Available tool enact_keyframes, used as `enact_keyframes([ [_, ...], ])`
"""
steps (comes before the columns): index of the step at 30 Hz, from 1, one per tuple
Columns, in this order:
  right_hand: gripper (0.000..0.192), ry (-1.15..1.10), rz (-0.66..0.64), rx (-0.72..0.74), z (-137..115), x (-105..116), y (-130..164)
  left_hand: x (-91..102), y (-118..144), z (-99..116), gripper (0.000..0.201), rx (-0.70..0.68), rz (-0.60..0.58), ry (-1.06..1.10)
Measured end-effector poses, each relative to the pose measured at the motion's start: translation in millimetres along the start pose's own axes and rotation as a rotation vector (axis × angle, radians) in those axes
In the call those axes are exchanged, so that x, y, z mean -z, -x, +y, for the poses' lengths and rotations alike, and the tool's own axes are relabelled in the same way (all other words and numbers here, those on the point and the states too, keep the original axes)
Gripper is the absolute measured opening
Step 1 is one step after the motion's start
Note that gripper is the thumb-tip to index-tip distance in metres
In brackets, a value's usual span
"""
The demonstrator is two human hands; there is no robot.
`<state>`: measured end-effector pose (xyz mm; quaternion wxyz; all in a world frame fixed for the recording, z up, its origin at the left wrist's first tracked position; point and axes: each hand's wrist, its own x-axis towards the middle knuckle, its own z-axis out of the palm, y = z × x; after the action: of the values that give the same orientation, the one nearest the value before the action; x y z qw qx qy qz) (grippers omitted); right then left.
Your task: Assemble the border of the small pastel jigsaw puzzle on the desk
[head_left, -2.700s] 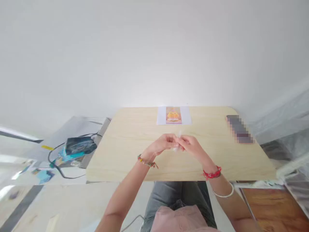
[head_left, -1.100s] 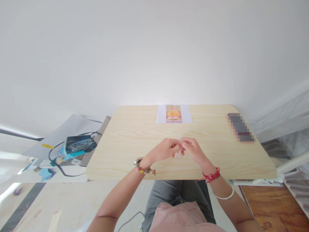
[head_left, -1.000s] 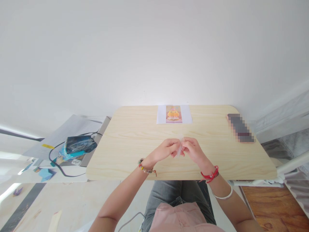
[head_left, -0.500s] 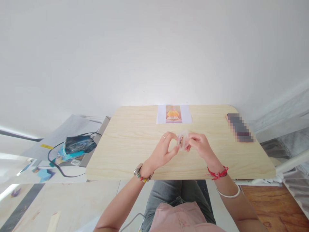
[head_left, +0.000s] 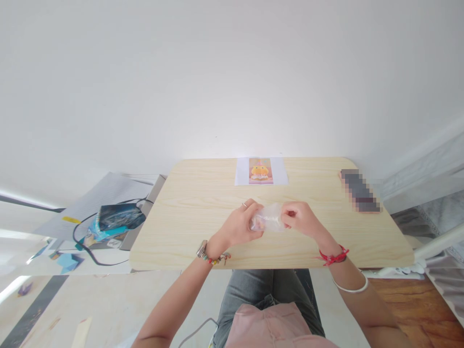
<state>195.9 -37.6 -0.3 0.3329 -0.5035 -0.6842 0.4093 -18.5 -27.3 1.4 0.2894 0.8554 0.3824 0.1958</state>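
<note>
Over the middle of a light wooden table (head_left: 188, 208), both my hands hold a small clear plastic bag (head_left: 268, 220) stretched sideways between them. My left hand (head_left: 239, 226) pinches its left end, where some small reddish bits show through the plastic. My right hand (head_left: 300, 218) pinches the right end. The bag is just above the tabletop; what is inside is too small to tell.
A white sheet with a yellow cartoon picture (head_left: 260, 171) lies at the table's far edge. A blurred dark phone-like object (head_left: 359, 191) lies at the far right. Left of the table, a lower surface carries a dark pouch (head_left: 116, 217), a black cable and papers.
My hands were close together, working a small folded clear thing. They have moved apart, and the plastic bag now spreads flat and sideways between them.
</note>
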Motion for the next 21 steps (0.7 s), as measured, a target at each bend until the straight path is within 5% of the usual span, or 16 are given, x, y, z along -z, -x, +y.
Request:
enact_keyframes([
  [5, 0.015, -0.122, -0.107, -0.123, 32.3, -11.7, -10.6, 13.0, -8.5, -9.1, 0.052, 0.068, -0.149, -0.32],
  [12, 0.029, -0.088, 0.109, -0.214, 59.0, -5.1, 6.5, 29.1, -36.7, -7.4, 0.037, 0.022, -0.33, -0.626],
  [21, 0.031, -0.071, 0.146, -0.203, 71.5, -1.5, 24.0, 23.2, -50.4, 3.5, 0.033, -0.027, -0.361, -0.732],
])
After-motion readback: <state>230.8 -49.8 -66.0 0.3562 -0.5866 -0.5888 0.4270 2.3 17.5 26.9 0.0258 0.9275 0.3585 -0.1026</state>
